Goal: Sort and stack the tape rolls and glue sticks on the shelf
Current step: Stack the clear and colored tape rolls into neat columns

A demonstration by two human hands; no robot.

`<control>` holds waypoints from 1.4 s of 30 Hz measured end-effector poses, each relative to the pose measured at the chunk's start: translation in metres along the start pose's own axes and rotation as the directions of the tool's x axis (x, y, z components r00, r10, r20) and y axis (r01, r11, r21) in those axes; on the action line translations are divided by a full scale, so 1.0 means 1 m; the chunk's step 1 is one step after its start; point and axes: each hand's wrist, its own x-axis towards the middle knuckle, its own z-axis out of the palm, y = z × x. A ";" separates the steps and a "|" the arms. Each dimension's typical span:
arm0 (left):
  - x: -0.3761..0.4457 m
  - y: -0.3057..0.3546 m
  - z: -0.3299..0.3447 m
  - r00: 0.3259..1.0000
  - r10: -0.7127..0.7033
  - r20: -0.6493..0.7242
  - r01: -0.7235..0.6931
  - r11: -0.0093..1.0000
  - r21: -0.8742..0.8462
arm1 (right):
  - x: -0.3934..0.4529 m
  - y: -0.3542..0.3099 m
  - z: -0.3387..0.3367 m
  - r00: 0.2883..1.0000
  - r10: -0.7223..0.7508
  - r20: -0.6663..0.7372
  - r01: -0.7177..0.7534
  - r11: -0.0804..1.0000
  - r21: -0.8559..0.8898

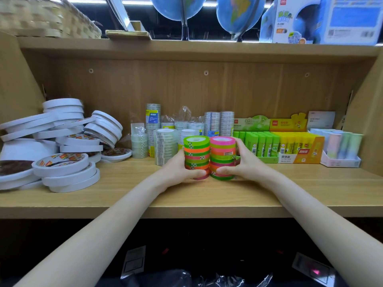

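Two stacks of neon tape rolls stand side by side on the wooden shelf (186, 197). My left hand (178, 168) grips the left stack (196, 156), topped by a green roll. My right hand (242, 162) grips the right stack (222, 156), topped by a pink roll. Both thumbs press the lower front of the stacks. Behind them are clear tape rolls (165, 146). Green glue sticks (261, 143) and yellow glue sticks (294, 145) stand in display boxes to the right.
A loose heap of white tape rolls (64, 146) fills the shelf's left side. Pastel glue sticks (339, 146) sit in a tray at far right. Globes (238, 13) and a woven basket (41, 17) rest on the shelf above.
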 end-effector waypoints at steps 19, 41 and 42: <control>0.003 -0.009 -0.011 0.992 -0.022 0.123 0.069 0.918 -0.391 | 0.000 -0.003 0.002 0.995 -0.038 -0.088 0.031 0.997 -0.071; 0.010 0.002 0.018 0.987 -0.100 -0.125 0.080 0.985 -0.153 | -0.006 -0.004 0.001 0.997 0.022 0.071 -0.038 0.972 0.230; 0.010 0.002 0.016 0.989 -0.098 -0.107 0.081 0.985 -0.156 | -0.005 -0.005 0.001 0.998 0.019 0.064 -0.033 0.975 0.221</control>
